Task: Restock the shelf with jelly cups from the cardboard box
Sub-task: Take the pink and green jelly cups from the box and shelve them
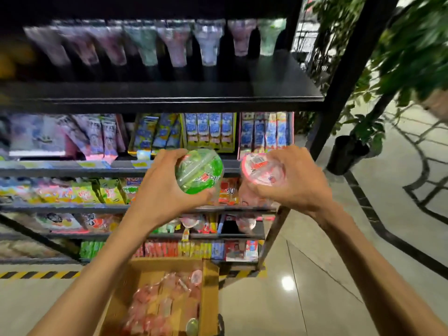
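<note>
Head view: left hand (160, 190) had its fingers (169, 155) curled round a green jelly cup (198, 172); right hand (293, 180) wrapped a pink jelly cup (261, 172) the same way. Both cups were tilted, lids toward camera. Bare stretch of top shelf (278, 77) sat above and ahead, right of the blurred cup row (208, 44); right hand was nearer it. Cups probably needed righting before set-down. Cardboard box (209, 287) lay below between the arms, more cups inside.
</note>
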